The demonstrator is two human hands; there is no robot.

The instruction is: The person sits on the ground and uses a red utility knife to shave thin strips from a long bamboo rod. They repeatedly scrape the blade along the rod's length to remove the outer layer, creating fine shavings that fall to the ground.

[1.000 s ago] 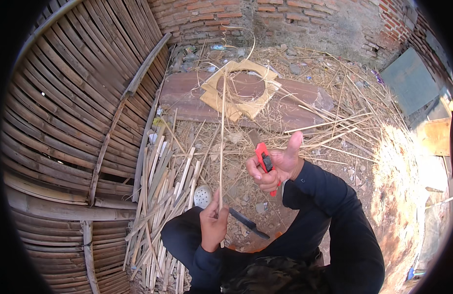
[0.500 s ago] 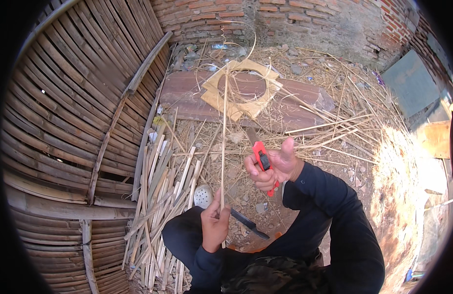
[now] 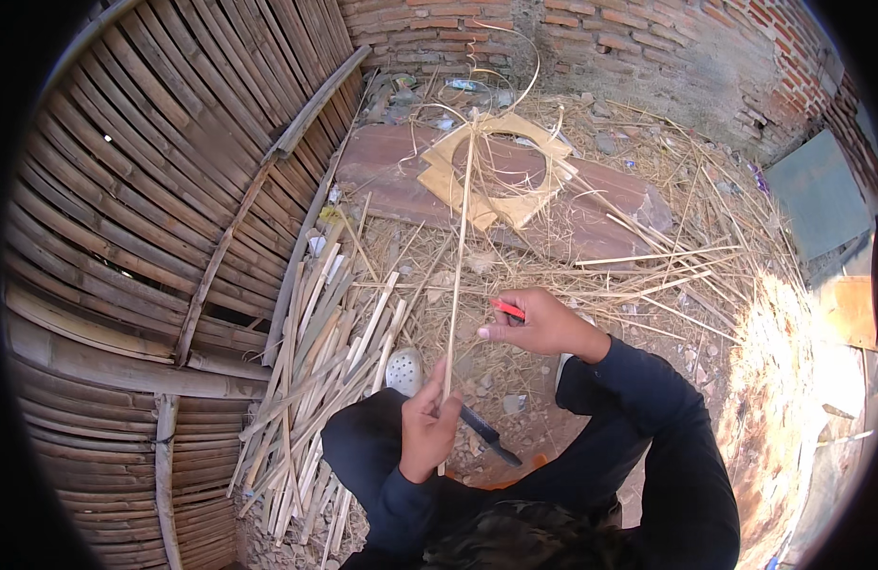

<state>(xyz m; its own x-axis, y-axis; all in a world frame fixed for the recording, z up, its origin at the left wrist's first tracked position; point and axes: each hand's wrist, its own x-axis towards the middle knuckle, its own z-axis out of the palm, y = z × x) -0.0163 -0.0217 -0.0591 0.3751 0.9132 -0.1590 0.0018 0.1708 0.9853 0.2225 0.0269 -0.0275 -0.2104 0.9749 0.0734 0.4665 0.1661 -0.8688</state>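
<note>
My left hand (image 3: 429, 429): fingers pinching a bamboo strip (image 3: 461, 237).
My right hand (image 3: 550, 324), toward 2 o'clock: fingers clasping a red utility knife (image 3: 508, 309).

Smooth, matt wooden strip (image 3: 459, 271); plastic tool (image 3: 507, 309); rough brick wall (image 3: 638, 71)

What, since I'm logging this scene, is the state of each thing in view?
Left hand: closed around the strip
Strip: long, nearly straight, gripped near its lower end
Right hand: closed around the red tool
Red tool: mostly hidden by the hand
Board: large hole through it, shavings across it
Sticks: loosely heaped
White shoe: full of holes, partly hidden
</note>
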